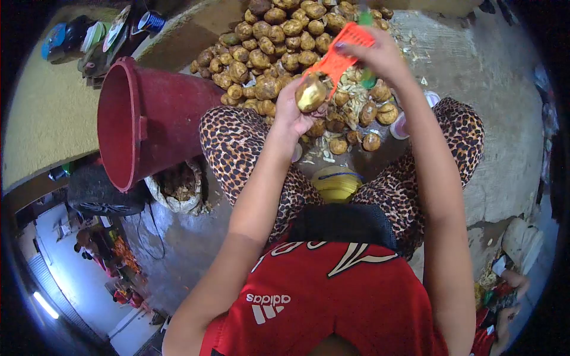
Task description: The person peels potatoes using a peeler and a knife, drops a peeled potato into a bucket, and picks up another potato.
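My left hand (295, 113) is wrapped around a partly peeled potato (311, 95), whose pale yellow flesh shows between brown patches of skin. My right hand (377, 52) grips an orange plastic peeler (343, 58) with slots in its wide body. The peeler's lower end is close beside the potato; whether its blade touches the surface I cannot tell. Pale peelings (354, 110) lie on the floor below my hands, among loose potatoes (371, 141). Something green shows behind the peeler and right wrist, partly hidden.
A large heap of brown potatoes (273, 35) covers the floor ahead. A red bucket (169, 113) lies tilted at my left, beside a sack (191, 204) of dark scraps. A yellow container (336, 185) sits between my knees. Other people appear at both lower edges.
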Tool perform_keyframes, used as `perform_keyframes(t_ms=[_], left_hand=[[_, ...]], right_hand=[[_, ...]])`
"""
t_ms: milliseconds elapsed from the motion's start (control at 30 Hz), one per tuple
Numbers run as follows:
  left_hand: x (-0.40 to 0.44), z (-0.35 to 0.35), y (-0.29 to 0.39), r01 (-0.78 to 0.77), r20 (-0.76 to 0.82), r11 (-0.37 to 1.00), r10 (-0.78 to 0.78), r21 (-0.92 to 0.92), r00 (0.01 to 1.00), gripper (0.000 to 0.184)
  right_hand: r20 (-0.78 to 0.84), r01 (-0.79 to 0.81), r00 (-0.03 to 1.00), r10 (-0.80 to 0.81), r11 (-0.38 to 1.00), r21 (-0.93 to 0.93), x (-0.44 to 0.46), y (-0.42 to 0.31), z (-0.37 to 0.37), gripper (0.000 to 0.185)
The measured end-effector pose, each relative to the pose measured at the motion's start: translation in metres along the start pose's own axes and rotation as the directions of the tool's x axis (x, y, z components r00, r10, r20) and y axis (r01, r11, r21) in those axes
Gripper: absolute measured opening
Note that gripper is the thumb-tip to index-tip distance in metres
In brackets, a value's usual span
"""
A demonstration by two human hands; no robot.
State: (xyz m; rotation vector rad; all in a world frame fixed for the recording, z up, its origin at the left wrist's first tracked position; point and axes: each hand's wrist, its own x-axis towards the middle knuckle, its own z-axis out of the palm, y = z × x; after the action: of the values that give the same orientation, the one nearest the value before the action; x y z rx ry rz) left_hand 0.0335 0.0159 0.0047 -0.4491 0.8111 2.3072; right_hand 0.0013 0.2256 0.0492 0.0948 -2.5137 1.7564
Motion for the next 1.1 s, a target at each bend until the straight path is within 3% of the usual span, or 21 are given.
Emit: perform_keyframes(t_ms=[33, 133, 267, 300, 367, 500, 567, 633, 667, 700, 767, 800, 867, 900, 1000, 1033, 1100], left_hand=[[0.001, -0.002, 0.002, 0.023, 0.031, 0.999, -0.024, 0.031, 0.999, 0.026], [-0.002, -0.001, 0.002, 0.028, -0.014, 0.997, -0.028, 0.067, 1.0, 0.024], [-0.001, 0.004, -0.001, 0.003, -0.096, 1.0, 0.0, 0.031, 0.995, 0.027], [-0.003, 0.005, -0.001, 0.021, -0.083, 0.998, -0.016, 0.064, 0.996, 0.028], [0.002, -0.003, -0.001, 0.061, 0.009, 0.995, -0.062, 0.079, 0.998, 0.029], [0.002, 0.009, 0.0, 0.03, -0.021, 0.995, -0.028, 0.099, 0.999, 0.027], [0.001, 0.007, 0.003, 0.039, 0.005, 0.993, -0.04, 0.112, 0.999, 0.026], [-0.005, 0.007, 0.001, 0.036, -0.069, 0.986, -0.025, 0.163, 0.997, 0.025], [-0.006, 0.006, 0.0, 0.038, -0.105, 0.98, -0.017, 0.195, 0.994, 0.025], [-0.004, 0.0, 0.002, 0.031, 0.014, 0.983, -0.034, 0.178, 0.999, 0.025], [0.001, -0.007, 0.003, 0.003, -0.027, 0.985, 0.002, 0.172, 1.0, 0.027], [0.0, -0.005, 0.004, -0.007, -0.05, 0.985, 0.016, 0.17, 0.999, 0.028], [-0.004, -0.004, 0.008, 0.004, 0.046, 0.996, -0.008, 0.094, 0.999, 0.031], [-0.007, -0.003, 0.009, 0.008, 0.093, 0.998, -0.014, 0.056, 0.996, 0.032], [-0.002, 0.001, 0.006, -0.046, 0.021, 0.993, 0.044, 0.111, 0.999, 0.027], [-0.001, -0.002, 0.009, 0.003, 0.086, 0.994, -0.013, 0.108, 0.996, 0.029], [0.001, -0.002, 0.009, -0.002, 0.072, 0.996, -0.005, 0.088, 0.997, 0.029]], right_hand=[[-0.076, 0.037, 0.996, -0.043, 0.997, -0.073, 0.002, -0.001, -0.008, 0.028], [0.012, -0.093, 0.996, 0.092, 0.964, 0.251, 0.003, -0.011, -0.022, 0.031], [0.178, -0.04, 0.984, 0.018, 0.992, 0.122, -0.016, -0.01, 0.025, 0.031], [0.123, -0.01, 0.992, 0.004, 0.999, 0.047, -0.012, -0.008, 0.025, 0.032], [0.115, -0.085, 0.991, 0.075, 0.993, 0.084, -0.007, -0.009, 0.01, 0.031], [0.087, -0.115, 0.991, 0.106, 0.988, 0.103, -0.003, -0.007, 0.005, 0.03], [-0.078, 0.048, 0.995, -0.058, 0.99, -0.129, 0.001, -0.003, -0.006, 0.031], [-0.193, 0.115, 0.956, -0.221, 0.886, -0.45, 0.01, 0.002, -0.036, 0.036], [-0.196, 0.093, 0.962, -0.189, 0.905, -0.416, 0.01, 0.009, -0.035, 0.035], [-0.198, 0.069, 0.968, -0.156, 0.92, -0.385, 0.007, 0.008, -0.034, 0.033], [-0.194, 0.031, 0.976, -0.1, 0.943, -0.331, 0.01, 0.005, -0.035, 0.031], [-0.178, 0.004, 0.983, -0.047, 0.972, -0.234, 0.011, 0.007, -0.034, 0.031], [-0.125, -0.067, 0.99, 0.062, 0.997, -0.039, 0.007, 0.013, -0.026, 0.031], [-0.088, -0.105, 0.99, 0.11, 0.993, 0.059, 0.006, 0.013, -0.022, 0.032], [-0.053, -0.103, 0.991, 0.12, 0.963, 0.247, 0.005, 0.005, -0.015, 0.023], [0.005, -0.156, 0.987, 0.16, 0.953, 0.26, 0.003, -0.001, -0.015, 0.024], [0.121, -0.268, 0.962, 0.243, 0.922, 0.278, -0.003, -0.012, -0.013, 0.028]])
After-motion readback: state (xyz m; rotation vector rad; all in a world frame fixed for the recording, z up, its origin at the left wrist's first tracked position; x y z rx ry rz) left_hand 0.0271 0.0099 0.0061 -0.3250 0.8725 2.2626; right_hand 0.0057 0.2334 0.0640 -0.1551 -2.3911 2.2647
